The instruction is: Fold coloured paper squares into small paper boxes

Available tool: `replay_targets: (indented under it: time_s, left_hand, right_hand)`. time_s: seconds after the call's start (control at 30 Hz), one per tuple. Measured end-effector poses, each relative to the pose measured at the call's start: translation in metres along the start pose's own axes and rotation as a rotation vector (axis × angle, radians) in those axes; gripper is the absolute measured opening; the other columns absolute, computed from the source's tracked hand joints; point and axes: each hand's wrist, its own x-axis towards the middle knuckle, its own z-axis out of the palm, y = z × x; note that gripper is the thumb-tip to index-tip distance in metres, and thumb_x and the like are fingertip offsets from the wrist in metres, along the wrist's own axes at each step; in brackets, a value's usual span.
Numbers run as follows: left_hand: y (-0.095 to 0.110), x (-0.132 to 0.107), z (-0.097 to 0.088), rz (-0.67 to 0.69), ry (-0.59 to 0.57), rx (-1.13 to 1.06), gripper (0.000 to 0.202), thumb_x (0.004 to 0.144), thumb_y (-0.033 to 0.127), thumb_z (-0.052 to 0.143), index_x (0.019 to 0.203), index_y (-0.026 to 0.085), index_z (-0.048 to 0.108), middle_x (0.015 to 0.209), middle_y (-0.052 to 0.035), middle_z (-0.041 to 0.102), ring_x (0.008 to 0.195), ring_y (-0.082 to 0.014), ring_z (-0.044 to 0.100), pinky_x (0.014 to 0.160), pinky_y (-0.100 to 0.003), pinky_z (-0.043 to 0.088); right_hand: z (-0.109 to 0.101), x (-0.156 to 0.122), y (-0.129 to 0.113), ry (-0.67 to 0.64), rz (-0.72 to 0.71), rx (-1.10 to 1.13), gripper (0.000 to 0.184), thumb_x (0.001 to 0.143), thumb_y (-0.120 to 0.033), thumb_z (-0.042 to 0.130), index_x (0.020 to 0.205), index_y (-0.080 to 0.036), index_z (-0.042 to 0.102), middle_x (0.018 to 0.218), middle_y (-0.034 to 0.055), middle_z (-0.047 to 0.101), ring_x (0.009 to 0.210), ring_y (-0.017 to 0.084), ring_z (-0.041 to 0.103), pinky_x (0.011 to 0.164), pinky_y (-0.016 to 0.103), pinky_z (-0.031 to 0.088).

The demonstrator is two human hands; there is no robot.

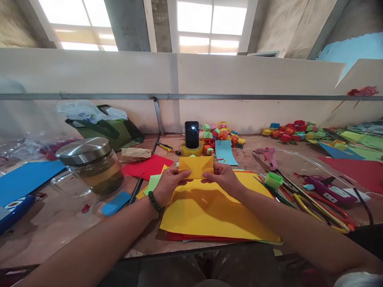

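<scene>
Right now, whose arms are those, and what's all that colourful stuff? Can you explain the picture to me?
There's no robot here, just a person. A camera worn on their head looks forward and down, so you see almost what they see. The left hand and right hand together hold a folded yellow paper above a paper stack. On the table there's also a jar with a metal lid, a phone standing up, a pink glue gun and heaps of small colourful paper shapes.

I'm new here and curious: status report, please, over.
Left hand, right hand: both pinching folded yellow paper. Paper held above yellow sheets. Nothing blocking hands; phone stands beyond.
</scene>
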Motion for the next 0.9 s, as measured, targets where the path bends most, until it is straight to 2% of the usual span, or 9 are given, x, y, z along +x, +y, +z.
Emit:
replay_targets:
  time_s: [0.2, 0.4, 0.6, 0.73, 0.9]
  left_hand:
    - [0.0037, -0.0020, 0.0001, 0.005, 0.011, 0.008, 0.052, 0.043, 0.045, 0.087, 0.083, 0.015, 0.072, 0.086, -0.0076, 0.074, 0.070, -0.0180, 0.068, 0.061, -0.023, 0.047]
    - [0.0034, -0.0010, 0.0002, 0.020, 0.015, 0.004, 0.050, 0.046, 0.042, 0.086, 0.085, 0.014, 0.072, 0.089, -0.0075, 0.074, 0.071, -0.0172, 0.068, 0.063, -0.024, 0.048]
    - [0.0003, -0.0005, 0.0004, 0.050, -0.036, -0.024, 0.051, 0.048, 0.042, 0.086, 0.088, 0.014, 0.071, 0.088, -0.0071, 0.073, 0.074, -0.0181, 0.067, 0.068, -0.027, 0.051]
    - [0.0004, -0.0016, -0.0011, 0.024, -0.062, -0.016, 0.051, 0.049, 0.043, 0.085, 0.089, 0.015, 0.070, 0.089, -0.0062, 0.073, 0.070, -0.0160, 0.066, 0.069, -0.027, 0.051]
    - [-0.0034, 0.0008, -0.0043, 0.001, -0.092, 0.029, 0.050, 0.052, 0.046, 0.084, 0.089, 0.014, 0.072, 0.090, -0.0077, 0.073, 0.073, -0.0185, 0.068, 0.069, -0.028, 0.052]
  right_hand:
    - [0.0031, -0.0005, -0.0042, -0.013, -0.006, 0.023, 0.043, 0.059, -0.042, 0.081, 0.090, -0.016, 0.067, 0.079, 0.0015, 0.072, 0.063, 0.014, 0.067, 0.065, 0.031, 0.059]
    - [0.0038, -0.0017, -0.0046, -0.021, 0.006, 0.044, 0.042, 0.058, -0.040, 0.081, 0.090, -0.017, 0.068, 0.080, 0.0007, 0.072, 0.064, 0.013, 0.066, 0.068, 0.031, 0.059]
    - [0.0018, -0.0001, -0.0039, -0.030, 0.027, 0.081, 0.044, 0.055, -0.037, 0.083, 0.092, -0.017, 0.067, 0.085, 0.0022, 0.071, 0.069, 0.014, 0.065, 0.066, 0.030, 0.059]
    - [0.0014, 0.0002, -0.0046, -0.036, 0.034, 0.091, 0.044, 0.054, -0.034, 0.083, 0.091, -0.017, 0.066, 0.085, 0.0024, 0.071, 0.070, 0.014, 0.064, 0.064, 0.028, 0.058]
    - [0.0010, -0.0018, -0.0058, -0.073, 0.040, 0.084, 0.045, 0.056, -0.034, 0.082, 0.094, -0.016, 0.066, 0.086, 0.0022, 0.070, 0.071, 0.013, 0.064, 0.059, 0.025, 0.058]
